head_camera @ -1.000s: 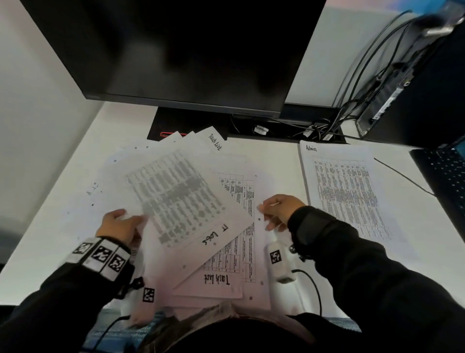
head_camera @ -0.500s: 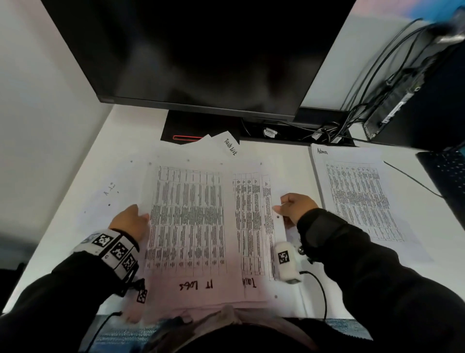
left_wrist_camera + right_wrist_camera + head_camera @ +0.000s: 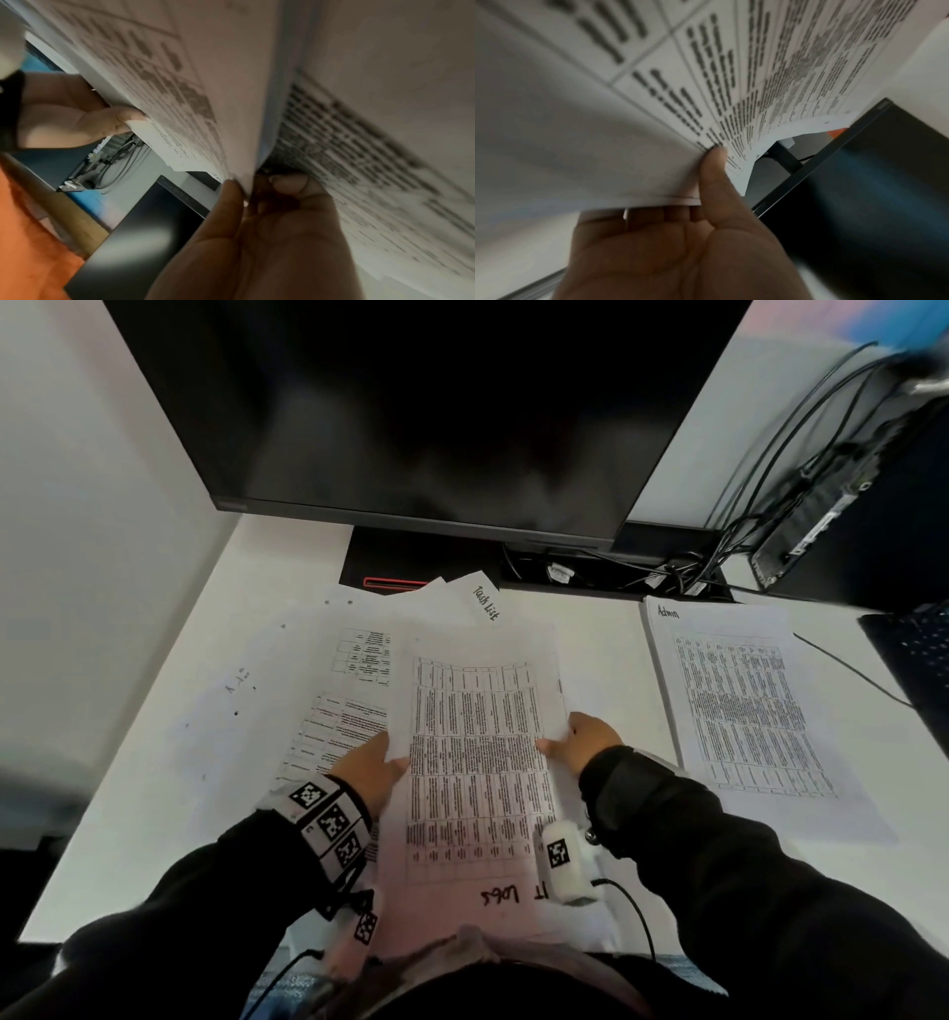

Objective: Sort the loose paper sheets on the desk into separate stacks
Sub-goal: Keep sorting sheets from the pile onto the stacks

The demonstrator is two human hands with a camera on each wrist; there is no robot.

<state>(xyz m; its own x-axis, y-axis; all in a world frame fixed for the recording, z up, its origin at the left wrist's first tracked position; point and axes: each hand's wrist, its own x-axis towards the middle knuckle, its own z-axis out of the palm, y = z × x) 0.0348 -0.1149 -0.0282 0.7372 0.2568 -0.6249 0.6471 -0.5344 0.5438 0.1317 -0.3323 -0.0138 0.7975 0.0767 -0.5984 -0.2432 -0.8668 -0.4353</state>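
Observation:
A printed table sheet marked "IT Logs" (image 3: 477, 762) is held up over the desk between both hands. My left hand (image 3: 367, 770) pinches its left edge, thumb on one face and fingers on the other, as the left wrist view shows (image 3: 246, 188). My right hand (image 3: 585, 742) pinches the right edge, thumb on top and fingers under (image 3: 706, 182). Below and to the left lies a loose spread of sheets (image 3: 328, 711), one with a corner marked "Task List" (image 3: 485, 600). A separate stack marked "Admin" (image 3: 739, 701) lies at the right.
A dark monitor (image 3: 411, 413) stands at the back on its black base (image 3: 390, 557). Cables (image 3: 683, 567) and a black computer box (image 3: 847, 505) fill the back right. A dark keyboard (image 3: 919, 660) sits at the right edge of the white desk (image 3: 154, 788).
The "IT Logs" sheet turned from slanted to upright and shifted right. Both hands came onto its side edges and lifted it off the spread, uncovering sheets at the left.

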